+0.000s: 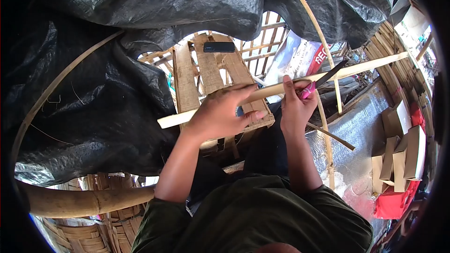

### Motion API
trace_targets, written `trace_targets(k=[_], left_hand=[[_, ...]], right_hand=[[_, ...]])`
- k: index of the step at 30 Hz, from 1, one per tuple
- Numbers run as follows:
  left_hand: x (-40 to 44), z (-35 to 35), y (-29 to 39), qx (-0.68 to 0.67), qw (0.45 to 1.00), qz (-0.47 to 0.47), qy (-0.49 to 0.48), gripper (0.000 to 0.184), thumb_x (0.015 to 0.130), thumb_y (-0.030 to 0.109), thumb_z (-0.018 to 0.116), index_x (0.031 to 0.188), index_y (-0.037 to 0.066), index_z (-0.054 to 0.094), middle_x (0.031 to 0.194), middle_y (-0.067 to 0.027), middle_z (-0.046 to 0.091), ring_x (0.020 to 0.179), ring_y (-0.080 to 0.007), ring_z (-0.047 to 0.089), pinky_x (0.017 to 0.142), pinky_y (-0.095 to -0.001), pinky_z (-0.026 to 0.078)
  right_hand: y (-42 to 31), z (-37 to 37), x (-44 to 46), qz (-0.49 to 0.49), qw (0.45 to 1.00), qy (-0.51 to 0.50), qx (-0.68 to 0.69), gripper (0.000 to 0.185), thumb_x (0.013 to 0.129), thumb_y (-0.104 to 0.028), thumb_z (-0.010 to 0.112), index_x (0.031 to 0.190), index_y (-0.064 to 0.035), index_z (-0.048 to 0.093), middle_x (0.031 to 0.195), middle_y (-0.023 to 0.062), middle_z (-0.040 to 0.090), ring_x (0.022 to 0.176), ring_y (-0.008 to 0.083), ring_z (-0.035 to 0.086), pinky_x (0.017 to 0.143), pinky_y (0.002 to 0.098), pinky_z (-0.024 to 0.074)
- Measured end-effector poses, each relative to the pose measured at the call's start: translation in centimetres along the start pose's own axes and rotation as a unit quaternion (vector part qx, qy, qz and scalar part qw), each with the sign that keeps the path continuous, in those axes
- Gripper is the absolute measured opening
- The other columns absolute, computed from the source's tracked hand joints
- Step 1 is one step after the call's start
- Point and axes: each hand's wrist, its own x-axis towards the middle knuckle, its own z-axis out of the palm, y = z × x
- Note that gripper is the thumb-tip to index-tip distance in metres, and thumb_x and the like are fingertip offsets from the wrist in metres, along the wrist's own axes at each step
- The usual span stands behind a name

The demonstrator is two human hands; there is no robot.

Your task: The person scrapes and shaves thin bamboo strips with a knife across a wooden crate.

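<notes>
A long pale bamboo strip (365, 68) runs slantwise across the view, its left end lower and over the wooden bench. My right hand (297, 110) is closed around the pink handle of a knife (330, 75), whose dark blade points up and right along the strip. The right thumb presses on the strip beside the handle. My left hand (215, 112) lies across the strip nearer its left end, thumb and fingers spread apart on either side. Part of the strip is hidden behind the left hand, and its palm side does not show.
A slatted wooden bench (185, 75) stands in front, with a dark phone (219, 47) on its far end. Black plastic sheeting (93, 112) hangs left and ahead. A thin bent bamboo pole (323, 33) rises at right. Cardboard boxes (398, 159) sit on silvery sheeting (356, 117).
</notes>
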Motion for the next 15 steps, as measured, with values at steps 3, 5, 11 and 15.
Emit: trace_targets(k=[3, 5, 11, 15], left_hand=[[0.1, 1.0, 0.1, 0.120, 0.988, -0.097, 0.008, 0.045, 0.083, 0.022, 0.075, 0.126, 0.013, 0.064, 0.107, -0.0126, 0.071, 0.096, -0.0292, 0.069, 0.086, -0.0368, 0.055], [-0.4, 0.5, -1.4, 0.134, 0.987, -0.057, 0.067, 0.039, 0.080, 0.021, 0.076, 0.118, 0.015, 0.068, 0.100, -0.0101, 0.072, 0.088, -0.0295, 0.070, 0.080, -0.0376, 0.055], [-2.9, -5.7, -4.9, 0.150, 0.977, -0.074, 0.130, 0.023, 0.064, 0.007, 0.068, 0.084, 0.013, 0.077, 0.082, -0.0093, 0.073, 0.077, -0.0269, 0.072, 0.072, -0.0346, 0.057], [-4.1, -8.7, -6.7, 0.183, 0.973, -0.077, 0.120, 0.023, 0.062, 0.006, 0.066, 0.080, 0.015, 0.078, 0.075, -0.0084, 0.071, 0.071, -0.0288, 0.069, 0.069, -0.0355, 0.055]], right_hand=[[0.3, 0.1, -0.1, -0.039, 0.996, -0.009, -0.079, 0.016, 0.091, -0.007, 0.071, 0.087, -0.0048, 0.056, 0.073, -0.0028, 0.057, 0.066, 0.0042, 0.053, 0.058, 0.0201, 0.0415], [0.8, -0.6, 0.1, -0.026, 0.985, -0.080, -0.149, 0.013, 0.093, -0.008, 0.068, 0.104, -0.0009, 0.064, 0.074, -0.0023, 0.059, 0.071, 0.0042, 0.057, 0.060, 0.0201, 0.0435], [0.0, -5.2, 3.4, -0.123, 0.919, -0.122, -0.355, 0.021, 0.094, -0.006, 0.063, 0.114, -0.0018, 0.065, 0.068, 0.0073, 0.059, 0.061, 0.0168, 0.058, 0.056, 0.0319, 0.0448], [-1.2, -10.0, 6.3, -0.196, 0.793, -0.281, -0.504, 0.022, 0.087, -0.009, 0.068, 0.108, -0.0031, 0.064, 0.079, 0.0173, 0.064, 0.075, 0.0377, 0.062, 0.069, 0.0408, 0.0474]])
